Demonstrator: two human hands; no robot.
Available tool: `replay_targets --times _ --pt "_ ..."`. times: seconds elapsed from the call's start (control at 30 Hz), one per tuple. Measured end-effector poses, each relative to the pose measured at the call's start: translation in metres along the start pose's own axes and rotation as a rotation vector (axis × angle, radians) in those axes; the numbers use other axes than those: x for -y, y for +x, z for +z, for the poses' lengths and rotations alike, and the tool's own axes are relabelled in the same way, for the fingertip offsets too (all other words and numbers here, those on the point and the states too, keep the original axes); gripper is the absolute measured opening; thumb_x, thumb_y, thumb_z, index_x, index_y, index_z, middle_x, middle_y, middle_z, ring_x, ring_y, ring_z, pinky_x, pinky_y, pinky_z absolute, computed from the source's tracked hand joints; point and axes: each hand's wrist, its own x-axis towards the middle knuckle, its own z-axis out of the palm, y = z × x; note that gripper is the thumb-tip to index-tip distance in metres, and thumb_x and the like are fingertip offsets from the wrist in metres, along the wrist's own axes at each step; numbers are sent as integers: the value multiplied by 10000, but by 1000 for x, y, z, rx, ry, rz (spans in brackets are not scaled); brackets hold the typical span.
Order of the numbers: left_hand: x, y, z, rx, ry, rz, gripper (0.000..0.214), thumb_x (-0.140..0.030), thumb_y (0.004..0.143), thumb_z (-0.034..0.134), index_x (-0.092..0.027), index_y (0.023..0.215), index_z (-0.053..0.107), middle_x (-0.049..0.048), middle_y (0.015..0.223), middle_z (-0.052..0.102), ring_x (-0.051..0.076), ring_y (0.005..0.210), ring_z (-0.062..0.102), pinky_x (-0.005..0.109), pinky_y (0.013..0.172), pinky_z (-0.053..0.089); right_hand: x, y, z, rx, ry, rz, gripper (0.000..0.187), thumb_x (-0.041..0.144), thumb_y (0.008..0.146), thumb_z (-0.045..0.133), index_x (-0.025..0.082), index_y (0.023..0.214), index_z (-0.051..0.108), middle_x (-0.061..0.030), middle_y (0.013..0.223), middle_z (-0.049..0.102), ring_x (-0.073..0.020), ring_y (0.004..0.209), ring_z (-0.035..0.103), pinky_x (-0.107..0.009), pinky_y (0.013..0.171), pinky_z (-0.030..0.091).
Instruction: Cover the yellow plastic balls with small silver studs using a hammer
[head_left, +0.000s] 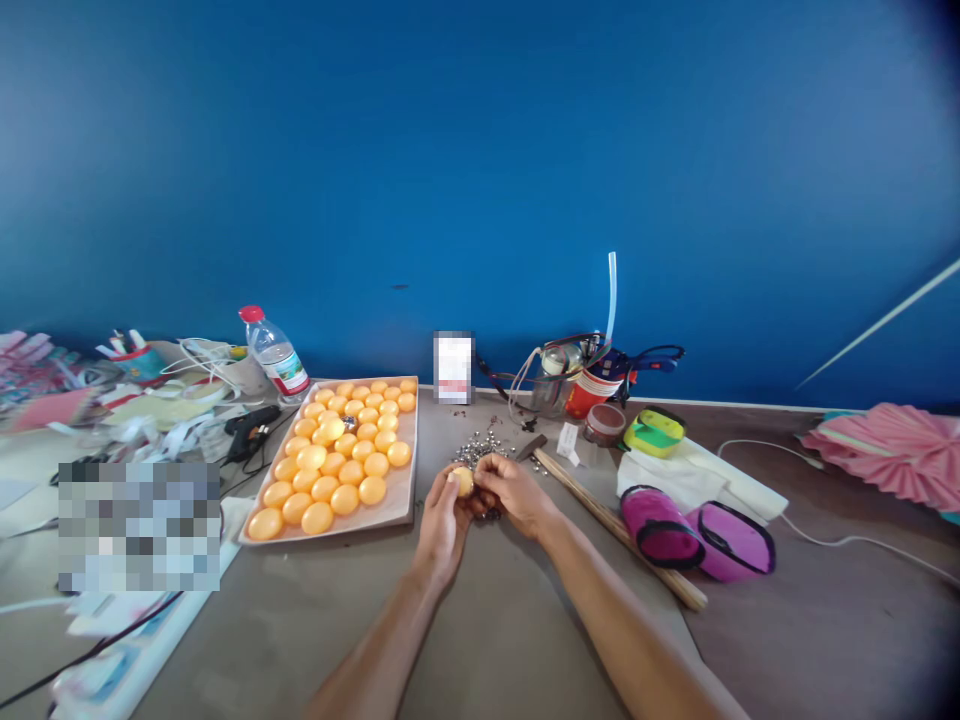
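Note:
My left hand is closed around a pale orange ball, which looks like a ping-pong ball. Close against the ball's right side, my right hand has its fingers pinched together; whatever they hold is too small to make out. Just beyond both hands lies a loose pile of small shiny metal beads. To the left, a shallow white tray carries rows of similar orange balls, with a small silvery cluster among them. A hammer with a wooden handle rests right of my hands.
A water bottle leans behind the tray. Purple pouches lie beside the hammer's handle, with a red tub and a paper cup farther back. A hot-glue gun, cables and a white power strip crowd the left side.

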Motion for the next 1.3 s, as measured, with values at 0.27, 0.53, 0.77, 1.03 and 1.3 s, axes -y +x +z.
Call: replay_targets --times 0.27,0.53,0.77,1.03,1.3 --pt "-11 1 3 -16 -242 -133 237 -329 739 647 -161 896 589 15 690 596 112 572 551 282 646 488 11 10 -34 -513 -273 -337 198 373 682 579 194 756 537 52 510 452 -119 487 402 -248 484 297" --pt "-14 0 5 5 -225 -91 282 -282 687 712 -187 907 564 -21 698 555 76 569 513 226 600 448 6 16 -53 -682 -651 -503 215 356 727 481 183 811 576 -77 795 634 -209 721 560 -348 701 442" --pt "-15 1 4 63 -268 -100 235 -318 717 675 -164 814 527 -34 665 503 44 508 412 192 513 355 12 20 -53 -668 -809 -545 266 327 774 435 151 912 579 -119 898 630 -216 807 581 -355 755 461" --pt "-18 -2 6 72 -250 -182 317 -458 750 612 -167 831 517 -39 635 499 35 435 334 183 457 295 20 -15 -75 -532 -1281 -282 237 228 807 438 174 971 601 -97 968 646 -197 834 605 -300 742 427" --pt "-14 -3 1 129 -314 -221 412 -577 770 521 -167 814 525 -44 564 447 45 400 295 194 434 264 13 -61 -85 -535 -1772 96 264 239 805 481 192 1037 597 -124 1015 615 -278 910 586 -353 711 373"
